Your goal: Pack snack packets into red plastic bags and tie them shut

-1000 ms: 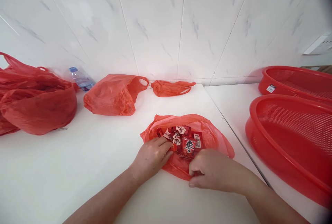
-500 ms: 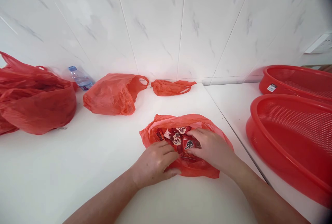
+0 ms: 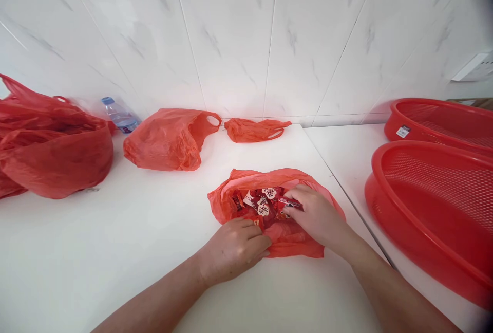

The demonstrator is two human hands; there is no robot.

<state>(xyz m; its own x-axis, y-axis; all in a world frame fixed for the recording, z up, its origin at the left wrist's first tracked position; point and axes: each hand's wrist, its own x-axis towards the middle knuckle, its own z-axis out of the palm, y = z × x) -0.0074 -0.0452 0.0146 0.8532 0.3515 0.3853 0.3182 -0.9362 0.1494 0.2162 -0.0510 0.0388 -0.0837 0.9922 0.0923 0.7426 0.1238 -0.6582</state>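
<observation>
Right hand [image 3: 318,217] first: its thumb and fingers are closed to a narrow pinch on a dark-red wrapped packet [image 3: 290,203], which I hold inside the open red bag [image 3: 277,174], over the right part of its contents. Its wrist comes in across the bag's right side. My left hand [image 3: 233,251] lies knuckles up at the bag's near left rim, fingers bent together and touching the thin plastic. The fingertips are partly hidden, so I cannot tell whether they grip it.

Between my hands, inside the bag, more red packets [image 3: 264,206] lie in a loose heap, some with pale patches and dark lettering. The bag sits mouth up on the white table [image 3: 154,230], near the seam [image 3: 346,194] that marks its right edge.

Toward the table's far edge, by the tiled wall [image 3: 231,40], are a puffed red bag [image 3: 164,140] on its side and, just to its right, a flatter red bag [image 3: 252,130]. A big, full red bag [image 3: 57,161] stands at the left, with a clear blue-capped bottle [image 3: 120,117] tilted between it and the puffed one. Beyond the seam, a front red basket [image 3: 379,209] and a rear red basket [image 3: 393,125] sit on the right-hand surface.
</observation>
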